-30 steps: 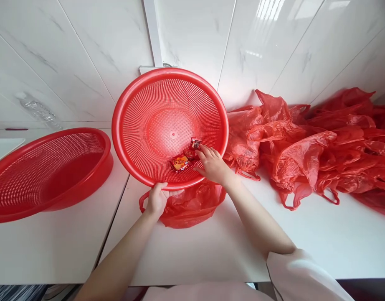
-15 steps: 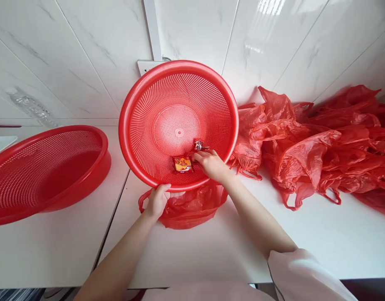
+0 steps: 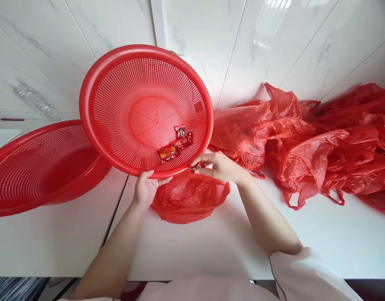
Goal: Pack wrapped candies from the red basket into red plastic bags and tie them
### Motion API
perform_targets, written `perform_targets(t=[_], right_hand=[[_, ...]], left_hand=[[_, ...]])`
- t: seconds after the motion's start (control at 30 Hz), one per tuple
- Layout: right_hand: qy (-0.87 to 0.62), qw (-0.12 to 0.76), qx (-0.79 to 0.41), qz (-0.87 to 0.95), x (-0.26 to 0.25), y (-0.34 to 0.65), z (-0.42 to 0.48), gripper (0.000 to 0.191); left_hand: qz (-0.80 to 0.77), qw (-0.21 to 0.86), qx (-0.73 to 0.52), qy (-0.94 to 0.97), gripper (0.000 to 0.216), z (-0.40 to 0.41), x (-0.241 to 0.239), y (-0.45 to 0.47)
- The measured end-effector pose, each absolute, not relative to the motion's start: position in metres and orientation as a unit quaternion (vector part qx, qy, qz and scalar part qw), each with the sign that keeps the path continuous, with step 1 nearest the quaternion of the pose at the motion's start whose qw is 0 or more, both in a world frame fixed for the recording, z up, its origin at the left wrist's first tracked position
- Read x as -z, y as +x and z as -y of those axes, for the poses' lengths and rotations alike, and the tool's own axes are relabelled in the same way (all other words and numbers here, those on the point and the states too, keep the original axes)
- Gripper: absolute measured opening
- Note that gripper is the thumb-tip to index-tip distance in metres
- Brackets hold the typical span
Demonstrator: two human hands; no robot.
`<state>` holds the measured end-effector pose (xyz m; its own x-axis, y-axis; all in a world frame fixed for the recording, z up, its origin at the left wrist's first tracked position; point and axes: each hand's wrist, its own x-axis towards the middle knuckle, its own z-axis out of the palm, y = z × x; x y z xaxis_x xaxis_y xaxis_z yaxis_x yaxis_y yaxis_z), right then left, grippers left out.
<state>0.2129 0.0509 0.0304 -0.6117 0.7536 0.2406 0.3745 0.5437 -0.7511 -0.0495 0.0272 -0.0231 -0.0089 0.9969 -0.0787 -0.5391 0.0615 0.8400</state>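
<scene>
A red perforated plastic basket [image 3: 142,75] is tilted toward me, its near rim gripped by my left hand [image 3: 146,190]. Inside, several small wrapped snacks lie near its lower right wall, among them a yellow and red packet [image 3: 168,154] and a dark red packet [image 3: 180,132]. My right hand [image 3: 215,167] is just outside the basket's lower right rim, fingers closed on a small wrapped packet [image 3: 197,168] that they partly cover. Beneath the hand and rim, a red plastic bag [image 3: 189,202] sits on the white table with its mouth toward the basket.
To the left, a second red basket [image 3: 70,190] leans at an angle on the table. A pile of knotted red plastic bags [image 3: 308,146] covers the right side along the tiled wall. A clear plastic bottle [image 3: 36,100] lies at the back left.
My right hand has come out of the basket with a small packet and is now over the bag. The basket has shifted left and up, tipped differently, and the snacks inside are more visible.
</scene>
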Motion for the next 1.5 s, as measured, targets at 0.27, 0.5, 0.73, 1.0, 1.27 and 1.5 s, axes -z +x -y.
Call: perform_targets(t=[0.27, 0.5, 0.73, 1.0, 1.27, 1.5], right_hand=[[-0.404, 0.294, -0.197, 0.844, -0.018, 0.204, -0.055, 0.019], [-0.391, 0.25, -0.142, 0.874, 0.0, 0.19, -0.056, 0.052], [-0.443, 0.221, -0.142, 0.858, 0.012, 0.178, -0.062, 0.071], [-0.396, 0.31, -0.064, 0.862, -0.001, 0.183, -0.061, 0.081], [-0.306, 0.341, -0.258, 0.85, -0.031, 0.2, -0.046, 0.06], [-0.223, 0.143, -0.399, 0.878, -0.035, 0.199, -0.032, 0.041]], left_hand=[[-0.372, 0.637, -0.589, 0.33, 0.037, -0.022, 0.023, -0.041], [-0.372, 0.694, -0.499, 0.362, 0.035, -0.005, 0.023, -0.026], [-0.389, 0.698, -0.472, 0.374, 0.039, -0.005, 0.03, -0.03], [-0.377, 0.685, -0.503, 0.368, 0.037, -0.012, 0.036, -0.039], [-0.397, 0.625, -0.576, 0.346, 0.045, -0.018, 0.025, -0.039], [-0.369, 0.641, -0.58, 0.343, 0.043, -0.021, 0.024, -0.039]])
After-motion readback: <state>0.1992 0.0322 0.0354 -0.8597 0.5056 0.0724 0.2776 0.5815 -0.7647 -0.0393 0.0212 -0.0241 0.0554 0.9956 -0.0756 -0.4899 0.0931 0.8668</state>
